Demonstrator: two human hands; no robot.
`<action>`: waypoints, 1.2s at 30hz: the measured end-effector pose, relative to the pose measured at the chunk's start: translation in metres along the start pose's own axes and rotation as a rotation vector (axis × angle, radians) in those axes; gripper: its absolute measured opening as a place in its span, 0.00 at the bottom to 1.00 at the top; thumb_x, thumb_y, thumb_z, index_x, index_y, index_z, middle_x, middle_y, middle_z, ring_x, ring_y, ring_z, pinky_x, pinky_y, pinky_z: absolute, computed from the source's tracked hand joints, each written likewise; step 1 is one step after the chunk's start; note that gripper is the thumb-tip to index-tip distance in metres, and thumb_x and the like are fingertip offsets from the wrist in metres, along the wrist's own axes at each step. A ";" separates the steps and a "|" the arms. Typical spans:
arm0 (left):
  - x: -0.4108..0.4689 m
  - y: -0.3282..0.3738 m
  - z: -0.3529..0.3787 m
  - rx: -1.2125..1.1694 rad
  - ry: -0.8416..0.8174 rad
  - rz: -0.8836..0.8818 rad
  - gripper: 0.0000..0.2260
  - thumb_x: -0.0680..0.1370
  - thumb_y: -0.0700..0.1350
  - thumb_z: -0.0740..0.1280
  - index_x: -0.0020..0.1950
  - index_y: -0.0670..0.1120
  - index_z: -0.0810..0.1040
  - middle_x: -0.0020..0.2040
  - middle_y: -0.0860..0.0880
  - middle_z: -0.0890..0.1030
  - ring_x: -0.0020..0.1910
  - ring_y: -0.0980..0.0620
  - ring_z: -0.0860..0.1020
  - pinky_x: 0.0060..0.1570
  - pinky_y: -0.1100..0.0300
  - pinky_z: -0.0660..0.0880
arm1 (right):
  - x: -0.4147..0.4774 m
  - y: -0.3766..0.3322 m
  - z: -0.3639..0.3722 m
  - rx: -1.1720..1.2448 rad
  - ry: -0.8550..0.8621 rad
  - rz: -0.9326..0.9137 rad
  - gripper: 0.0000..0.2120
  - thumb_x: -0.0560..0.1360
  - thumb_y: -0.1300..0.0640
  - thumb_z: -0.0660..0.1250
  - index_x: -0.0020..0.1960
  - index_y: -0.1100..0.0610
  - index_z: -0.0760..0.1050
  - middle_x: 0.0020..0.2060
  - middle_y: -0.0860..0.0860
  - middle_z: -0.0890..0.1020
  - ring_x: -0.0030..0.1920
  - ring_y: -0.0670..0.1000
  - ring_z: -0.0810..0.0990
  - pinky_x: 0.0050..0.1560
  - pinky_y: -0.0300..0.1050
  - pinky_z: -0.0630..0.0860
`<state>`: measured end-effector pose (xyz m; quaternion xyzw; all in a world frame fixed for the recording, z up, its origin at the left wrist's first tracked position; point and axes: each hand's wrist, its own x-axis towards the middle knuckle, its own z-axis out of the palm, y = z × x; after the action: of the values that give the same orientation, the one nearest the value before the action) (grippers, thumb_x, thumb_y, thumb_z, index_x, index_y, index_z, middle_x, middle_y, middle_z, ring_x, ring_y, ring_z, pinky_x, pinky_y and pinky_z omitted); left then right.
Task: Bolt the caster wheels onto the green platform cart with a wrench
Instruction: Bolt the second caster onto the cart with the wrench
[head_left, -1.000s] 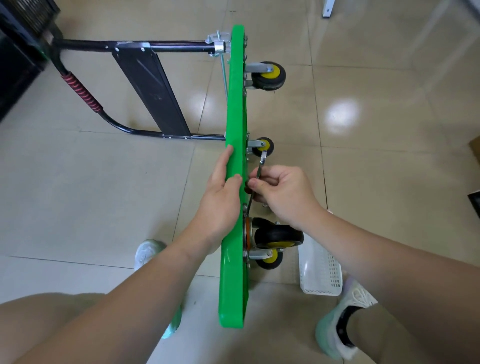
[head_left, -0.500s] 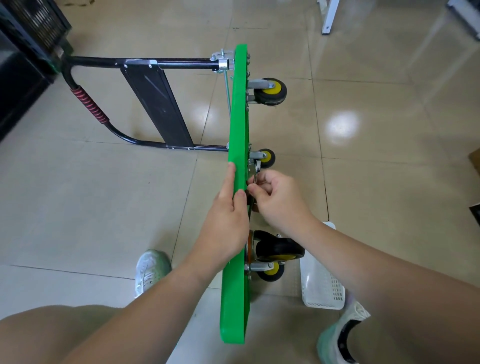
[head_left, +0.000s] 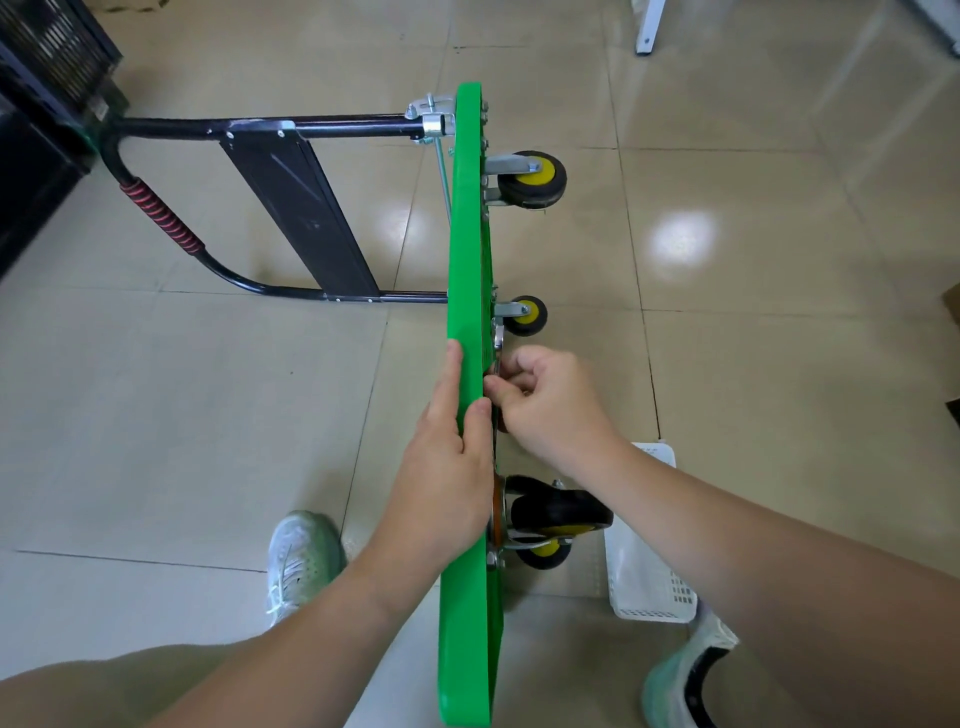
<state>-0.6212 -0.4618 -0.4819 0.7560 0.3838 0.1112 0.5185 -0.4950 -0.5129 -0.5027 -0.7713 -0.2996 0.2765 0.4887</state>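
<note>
- The green platform cart (head_left: 470, 291) stands on one long edge on the tiled floor (head_left: 779, 338), seen edge-on; its underside faces right and its black folding handle (head_left: 291, 127) extends to the left, lying low over the floor.
- The left hand (head_left: 447, 467) steadies the deck near the middle of its upper edge; the fingers (head_left: 453, 374) lie straight and flat against the left face, pointing away from the person; the thumb lies along the upper edge itself; nothing is enclosed in this hand.
- The left forearm enters from the lower left corner and runs up to the deck at a shallow angle.
- The right hand (head_left: 545, 405) is clenched on the wrench (head_left: 497, 340), just beside the underside of the deck; the fingers are curled inward, knuckles up, and the thumb tip presses the shank close to the green edge.
- The wrench head shows above the right hand, close against the underside just below the small far caster (head_left: 525, 315); what it engages cannot be told.
- The right forearm enters from the lower right corner, passing over the near caster (head_left: 558, 512).
- A further caster (head_left: 532, 179) sits at the far end of the underside.
- A white basket (head_left: 644, 571) rests on the floor beside the near caster.
</note>
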 end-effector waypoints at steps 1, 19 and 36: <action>0.000 -0.001 0.001 0.013 0.000 -0.002 0.27 0.87 0.49 0.55 0.84 0.61 0.48 0.71 0.65 0.63 0.51 0.90 0.61 0.48 0.88 0.55 | 0.000 0.000 0.000 0.007 0.008 -0.006 0.07 0.76 0.58 0.70 0.40 0.49 0.79 0.35 0.47 0.86 0.36 0.44 0.84 0.37 0.37 0.77; -0.002 -0.008 0.001 0.008 -0.018 -0.024 0.29 0.86 0.52 0.56 0.79 0.74 0.44 0.78 0.64 0.66 0.72 0.64 0.70 0.71 0.67 0.65 | 0.050 0.015 0.002 0.025 -0.076 0.279 0.05 0.75 0.55 0.73 0.41 0.55 0.81 0.38 0.53 0.86 0.38 0.52 0.86 0.43 0.54 0.85; -0.003 -0.003 -0.002 0.016 -0.011 -0.042 0.30 0.85 0.52 0.58 0.75 0.79 0.44 0.76 0.71 0.64 0.72 0.72 0.66 0.68 0.75 0.63 | 0.065 0.026 0.011 0.152 -0.144 0.488 0.04 0.72 0.56 0.69 0.43 0.56 0.80 0.40 0.58 0.86 0.39 0.60 0.86 0.41 0.59 0.84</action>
<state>-0.6256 -0.4623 -0.4830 0.7523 0.3976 0.0931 0.5169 -0.4546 -0.4673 -0.5391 -0.7602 -0.1173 0.4620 0.4416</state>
